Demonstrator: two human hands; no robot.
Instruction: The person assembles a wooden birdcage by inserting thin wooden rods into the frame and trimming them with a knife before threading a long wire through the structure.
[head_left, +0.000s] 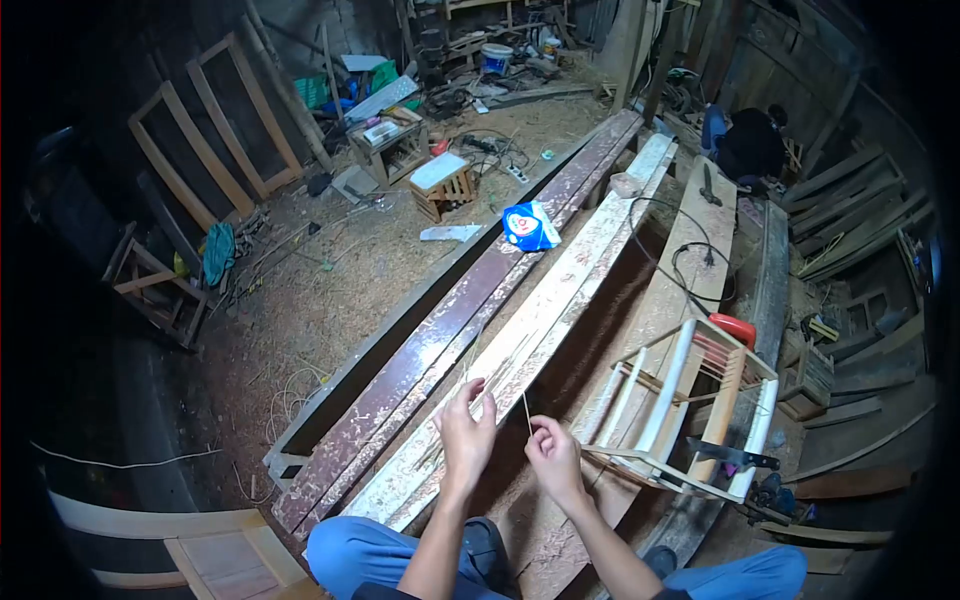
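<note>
My left hand (466,438) is over the pale, shaving-strewn plank (545,320), fingers curled and thumb raised. Fine strands show by its fingertips, but what it grips is too small to make out. Lower and to the right, my right hand (556,462) pinches a thin pale strip (527,408) that points upward. Close to the right hand stands a light wooden frame (665,400) with slats and rails, set on the boards. A dark-handled saw or knife (735,455) lies across its near end.
A blue packet (530,228) sits on the brown plank (440,335). Behind the frame is a red tool (733,328) with a black cord. A slatted stool (440,185) stands on the littered floor. Another person (750,145) crouches at the back right. Curved wooden pieces (860,235) line the right side.
</note>
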